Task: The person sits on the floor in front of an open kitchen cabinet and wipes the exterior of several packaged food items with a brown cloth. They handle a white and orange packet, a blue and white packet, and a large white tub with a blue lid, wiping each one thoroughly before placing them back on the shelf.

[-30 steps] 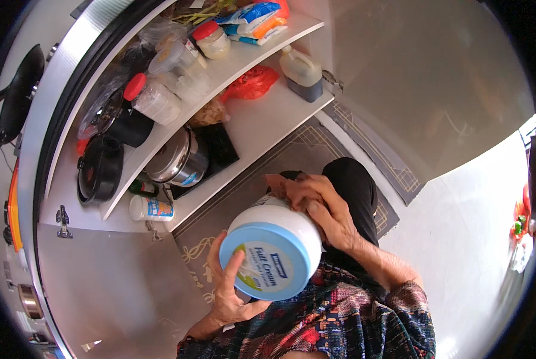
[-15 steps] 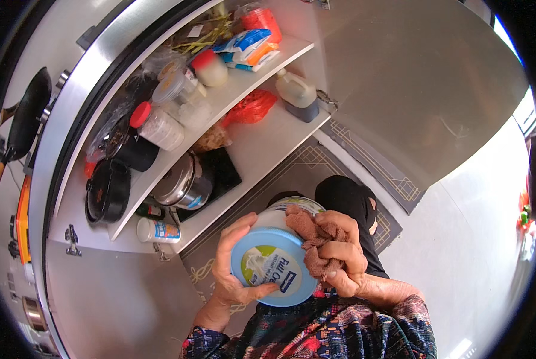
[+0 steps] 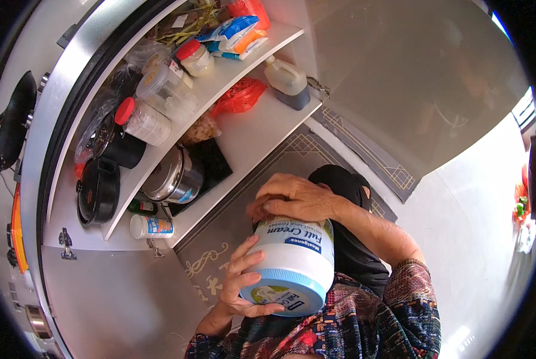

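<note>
A large white milk powder tub [image 3: 301, 257] with a pale blue screw lid [image 3: 283, 287] is tilted in front of my body, its lid end toward me. My left hand [image 3: 239, 284] grips the lid end from the left, thumb across the lid and fingers along the side. Over the tub's far end, my right hand [image 3: 295, 196] lies with its fingers curled round the edge. The brown cloth that it held half a second ago is hidden beneath it now.
An open cupboard ahead holds a shelf [image 3: 220, 90] with red-lidded jars, black pots [image 3: 99, 190] and bags. Below are a steel pot [image 3: 175, 173], a white bottle [image 3: 151, 227] and a jug of dark liquid [image 3: 287, 84]. An open door [image 3: 411, 78] stands at the right; a grey mat [image 3: 220, 230] lies underneath.
The tub has tipped so that more of its side shows and its lid faces down toward me. My right hand has moved from its right side to the far end, taking the cloth from sight.
</note>
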Demonstrator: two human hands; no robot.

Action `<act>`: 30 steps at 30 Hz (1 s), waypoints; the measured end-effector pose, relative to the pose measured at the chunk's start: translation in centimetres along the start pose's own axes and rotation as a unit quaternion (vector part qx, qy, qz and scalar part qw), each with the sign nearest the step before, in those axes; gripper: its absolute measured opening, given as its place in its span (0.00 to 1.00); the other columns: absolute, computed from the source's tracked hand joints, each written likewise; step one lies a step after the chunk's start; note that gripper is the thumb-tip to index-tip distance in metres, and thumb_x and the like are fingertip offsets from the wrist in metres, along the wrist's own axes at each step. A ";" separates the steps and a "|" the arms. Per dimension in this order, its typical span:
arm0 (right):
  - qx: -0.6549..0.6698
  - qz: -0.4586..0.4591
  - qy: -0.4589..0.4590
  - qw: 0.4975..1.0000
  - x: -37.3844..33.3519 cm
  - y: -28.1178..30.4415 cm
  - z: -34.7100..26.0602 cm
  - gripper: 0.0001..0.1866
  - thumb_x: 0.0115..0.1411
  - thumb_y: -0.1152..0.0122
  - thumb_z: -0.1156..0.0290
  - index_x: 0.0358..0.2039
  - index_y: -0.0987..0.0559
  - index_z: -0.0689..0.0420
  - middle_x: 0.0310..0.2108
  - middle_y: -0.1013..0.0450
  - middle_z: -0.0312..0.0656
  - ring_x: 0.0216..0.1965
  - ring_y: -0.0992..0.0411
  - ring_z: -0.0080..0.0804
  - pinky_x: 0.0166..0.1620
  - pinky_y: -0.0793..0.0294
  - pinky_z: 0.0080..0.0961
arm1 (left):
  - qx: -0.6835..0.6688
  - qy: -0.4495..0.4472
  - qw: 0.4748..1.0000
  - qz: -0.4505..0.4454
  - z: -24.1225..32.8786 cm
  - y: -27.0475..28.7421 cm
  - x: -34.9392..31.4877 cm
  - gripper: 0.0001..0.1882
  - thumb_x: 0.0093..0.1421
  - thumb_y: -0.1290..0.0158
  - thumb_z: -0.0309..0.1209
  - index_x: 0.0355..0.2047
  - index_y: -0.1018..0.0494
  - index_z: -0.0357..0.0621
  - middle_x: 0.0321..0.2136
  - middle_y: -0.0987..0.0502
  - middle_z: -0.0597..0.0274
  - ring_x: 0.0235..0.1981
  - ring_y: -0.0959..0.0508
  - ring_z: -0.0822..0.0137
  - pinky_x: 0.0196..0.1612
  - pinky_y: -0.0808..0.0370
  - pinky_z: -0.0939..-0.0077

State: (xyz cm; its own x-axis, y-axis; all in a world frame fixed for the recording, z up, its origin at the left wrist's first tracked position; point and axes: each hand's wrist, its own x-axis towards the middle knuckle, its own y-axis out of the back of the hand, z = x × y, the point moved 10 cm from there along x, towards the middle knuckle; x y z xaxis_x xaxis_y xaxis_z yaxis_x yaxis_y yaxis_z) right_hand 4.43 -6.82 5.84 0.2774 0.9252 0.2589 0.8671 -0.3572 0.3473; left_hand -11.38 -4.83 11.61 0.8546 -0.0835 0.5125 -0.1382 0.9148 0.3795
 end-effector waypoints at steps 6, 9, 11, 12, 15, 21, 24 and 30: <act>0.054 0.114 0.023 0.992 -5.8 1.0 -0.4 0.17 0.61 0.50 0.65 0.48 0.27 0.58 0.49 0.34 0.51 0.50 0.34 0.44 0.52 0.34 0.35 | -0.024 -0.008 0.999 -0.021 -0.5 0.2 -1.7 0.46 0.38 0.28 0.38 0.56 0.41 0.53 0.59 0.42 0.46 0.61 0.43 0.41 0.59 0.41 0.42; 0.060 0.077 0.077 0.992 -8.7 1.8 -6.2 0.14 0.61 0.48 0.68 0.45 0.24 0.58 0.53 0.38 0.52 0.53 0.36 0.47 0.54 0.36 0.39 | -0.119 0.089 0.988 0.047 -2.0 0.4 -1.3 0.52 0.36 0.27 0.35 0.59 0.47 0.53 0.62 0.51 0.42 0.62 0.44 0.44 0.60 0.42 0.44; 0.109 0.037 0.217 0.969 -9.4 1.6 -10.4 0.12 0.59 0.45 0.70 0.43 0.21 0.55 0.53 0.37 0.51 0.55 0.37 0.51 0.56 0.39 0.45 | -0.113 0.105 0.988 0.013 -2.5 0.0 -0.9 0.66 0.34 0.26 0.33 0.64 0.64 0.55 0.64 0.61 0.40 0.64 0.50 0.44 0.62 0.45 0.46; 0.121 0.032 0.269 0.955 -9.4 1.3 -12.1 0.12 0.58 0.44 0.70 0.42 0.20 0.53 0.53 0.37 0.51 0.55 0.38 0.53 0.58 0.42 0.46 | -0.129 0.107 0.986 0.024 -2.5 -0.2 -0.7 0.68 0.34 0.26 0.33 0.65 0.67 0.55 0.64 0.62 0.41 0.64 0.51 0.44 0.62 0.45 0.46; 0.110 -0.002 0.282 0.953 -7.4 0.2 -13.4 0.13 0.59 0.46 0.68 0.44 0.23 0.54 0.50 0.35 0.49 0.52 0.37 0.49 0.54 0.40 0.44 | -0.120 0.115 0.986 -0.018 -1.9 -0.8 0.5 0.76 0.34 0.26 0.34 0.64 0.80 0.59 0.65 0.69 0.43 0.66 0.58 0.44 0.63 0.47 0.47; 0.105 -0.143 0.082 0.981 -0.4 -3.6 -7.2 0.18 0.64 0.52 0.62 0.51 0.32 0.58 0.45 0.33 0.48 0.46 0.33 0.46 0.49 0.34 0.38 | -0.039 0.097 0.991 -0.079 -0.6 -1.3 1.8 0.79 0.35 0.26 0.36 0.62 0.87 0.61 0.65 0.79 0.47 0.67 0.62 0.51 0.63 0.46 0.52; 0.083 -0.163 0.114 0.977 0.4 -4.3 -6.8 0.16 0.63 0.53 0.64 0.48 0.29 0.56 0.46 0.33 0.48 0.48 0.34 0.44 0.50 0.35 0.37 | -0.039 0.109 0.990 -0.081 -1.0 -1.2 1.4 0.79 0.35 0.26 0.39 0.61 0.88 0.60 0.64 0.80 0.45 0.67 0.57 0.50 0.61 0.41 0.53; -0.002 -0.009 0.182 0.983 -5.1 -0.3 -10.9 0.18 0.63 0.53 0.62 0.50 0.28 0.55 0.52 0.38 0.52 0.55 0.39 0.49 0.56 0.41 0.40 | -0.132 0.136 0.979 -0.082 -1.4 -1.2 0.9 0.74 0.37 0.27 0.33 0.65 0.79 0.60 0.66 0.71 0.42 0.66 0.54 0.48 0.62 0.43 0.53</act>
State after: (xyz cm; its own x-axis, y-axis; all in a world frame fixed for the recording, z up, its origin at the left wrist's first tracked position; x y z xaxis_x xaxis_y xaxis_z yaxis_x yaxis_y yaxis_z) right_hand -1.74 -12.84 14.29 0.0950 0.8239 0.5587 0.8683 -0.3431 0.3583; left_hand -9.75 -5.45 10.48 0.9609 -0.1621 0.2245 0.1149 0.9711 0.2093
